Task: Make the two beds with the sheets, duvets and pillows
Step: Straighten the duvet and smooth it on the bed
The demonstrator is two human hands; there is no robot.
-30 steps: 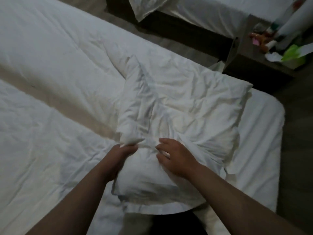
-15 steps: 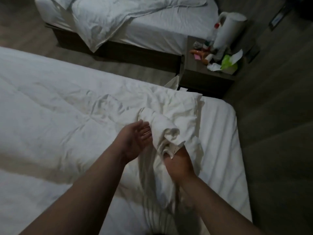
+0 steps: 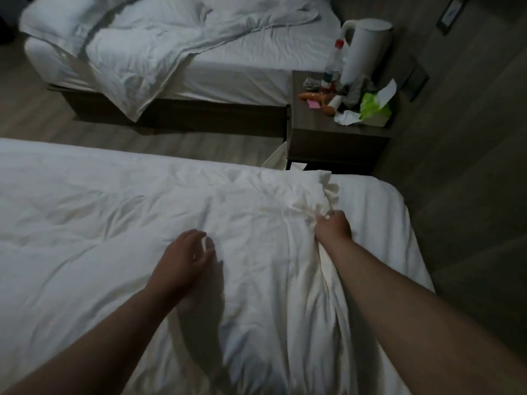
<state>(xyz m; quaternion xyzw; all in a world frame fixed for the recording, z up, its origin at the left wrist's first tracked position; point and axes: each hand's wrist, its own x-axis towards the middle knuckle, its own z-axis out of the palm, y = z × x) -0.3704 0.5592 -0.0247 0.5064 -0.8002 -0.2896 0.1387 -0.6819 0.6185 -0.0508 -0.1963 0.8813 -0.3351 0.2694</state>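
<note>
My right hand (image 3: 332,226) is clenched round a bunched corner of the duvet (image 3: 128,223), with the cloth ruffling out past my knuckles. My left hand (image 3: 182,259) hangs just over the cover to the left of it, fingers loosely spread and holding nothing, its shadow on the cloth below. I judge the step to be squaring this corner. To do it well I should draw the fist low and outward, away from my left hand, so the long creases running back from my grip pull flat instead of lifting the filling. Then I should lay my left palm down and sweep toward the fist. The bare sheet (image 3: 379,209) shows just beyond and to the right of my right hand, so the corner has room to travel. Past that hand stands a bedside table (image 3: 336,135) crowded with a kettle (image 3: 362,44) and a bottle (image 3: 333,64). Well beyond my left hand, across a strip of floor (image 3: 42,121), the second bed (image 3: 242,78) lies unmade, the other duvet (image 3: 148,52) rumpled and hanging over its side. The light is dim, and I cannot tell whether the lump at its far end is a pillow.
</note>
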